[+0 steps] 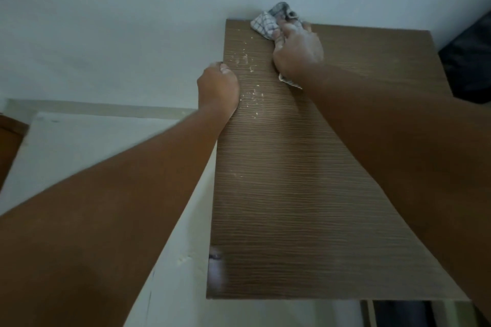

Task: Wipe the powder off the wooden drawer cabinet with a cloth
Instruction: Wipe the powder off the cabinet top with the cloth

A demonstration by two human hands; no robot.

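Grip: right hand (297, 48) clenched the checked cloth (267, 25) at the cabinet top's (292, 194) far edge. Left hand (219, 87) curled at the left edge, hold unclear. Wiping step; powder (247, 61) lay leftward, so the next sweep should go there.

cloth (265, 25): white, dark-checked | cabinet (292, 194): brown, fine-striped | powder (245, 58): seemingly white

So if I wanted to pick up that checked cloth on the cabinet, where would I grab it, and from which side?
Take the checked cloth by its bunched middle, coming down from above on the near side, as the right hand does. It lies crumpled at the far edge of the wooden drawer cabinet, with the wall right behind, so the far side is probably blocked.
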